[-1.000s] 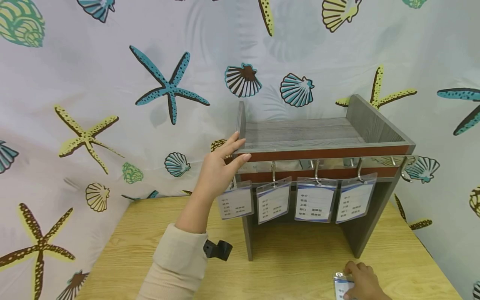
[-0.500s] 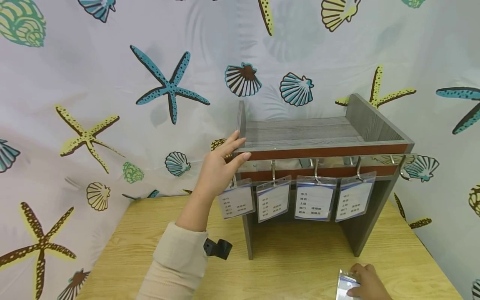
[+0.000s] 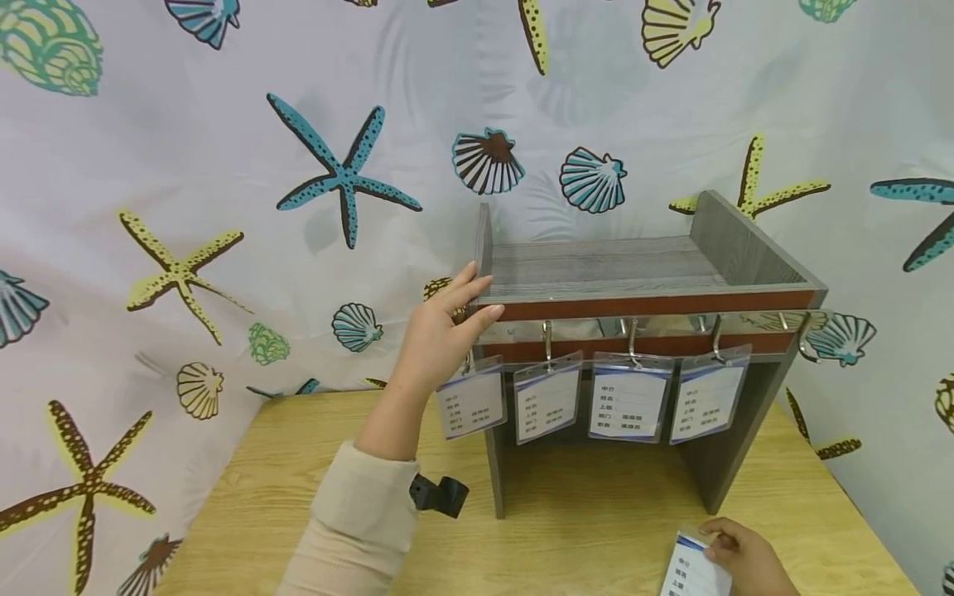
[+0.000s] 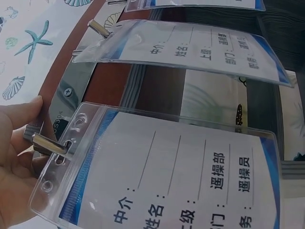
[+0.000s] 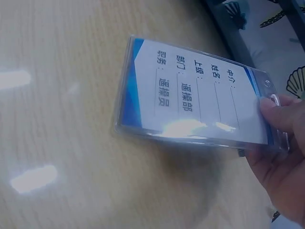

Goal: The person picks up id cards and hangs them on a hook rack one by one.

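My right hand (image 3: 745,559) pinches the clear top end of an ID badge holder (image 5: 190,95) with a white and blue card inside. In the right wrist view the badge holder is raised and tilted over the wooden table, with my thumb on its slotted end. My left hand (image 3: 440,335) rests at the left front corner of the grey wooden shelf (image 3: 607,261), fingers extended and thumb lying across the front. Beside that hand, several badge holders (image 3: 629,401) hang from hooks on the shelf's metal rail (image 3: 514,332). One hanging badge holder (image 4: 162,167) fills the left wrist view.
At the rail's right end a curved hook (image 3: 805,339) bears no badge. The shelf's side panels (image 3: 745,447) stand on the wooden table (image 3: 581,550). Behind hangs a white curtain (image 3: 246,157) with starfish and shells. A black device (image 3: 440,495) shows at my left wrist.
My right hand has lifted the badge holder off the table and turned its face upward, so more of the card shows. My left hand keeps its place on the shelf.
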{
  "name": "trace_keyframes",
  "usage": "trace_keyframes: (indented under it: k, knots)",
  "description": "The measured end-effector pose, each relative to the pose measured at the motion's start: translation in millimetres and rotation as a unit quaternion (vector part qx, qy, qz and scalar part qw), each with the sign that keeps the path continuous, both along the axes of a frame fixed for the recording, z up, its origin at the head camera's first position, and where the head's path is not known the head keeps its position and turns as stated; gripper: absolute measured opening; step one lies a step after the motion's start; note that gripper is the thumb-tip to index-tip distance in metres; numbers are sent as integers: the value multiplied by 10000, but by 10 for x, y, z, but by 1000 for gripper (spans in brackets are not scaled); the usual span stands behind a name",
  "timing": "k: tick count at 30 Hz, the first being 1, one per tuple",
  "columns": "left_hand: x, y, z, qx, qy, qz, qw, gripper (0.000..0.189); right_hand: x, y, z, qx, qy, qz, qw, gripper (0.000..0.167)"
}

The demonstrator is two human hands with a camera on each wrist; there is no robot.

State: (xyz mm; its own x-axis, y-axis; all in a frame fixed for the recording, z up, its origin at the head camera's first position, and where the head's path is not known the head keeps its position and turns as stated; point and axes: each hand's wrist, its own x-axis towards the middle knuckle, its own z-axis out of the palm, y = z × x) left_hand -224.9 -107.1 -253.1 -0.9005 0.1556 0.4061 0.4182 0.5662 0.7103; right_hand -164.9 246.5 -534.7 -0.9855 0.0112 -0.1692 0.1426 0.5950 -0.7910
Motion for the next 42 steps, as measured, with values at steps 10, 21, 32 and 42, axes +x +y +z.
trace_keyframes:
  k: [10,21,32,42]
  knots:
    - [-16,22,18,177,-140,44,9997,43,3,-32,249,-898,296,-284,9951,27]
    - [-39,0,13,116,-132,163,9997,45,33,59,587,-848,1037,-324,9905,27]
    - [-55,11,9,169,-140,156,9996,45,-280,552,64,-1559,1905,-97,9692,24]
    - [-55,5,-6,253,-90,107,9996,44,-554,1005,-228,-2477,2547,518,9333,28]
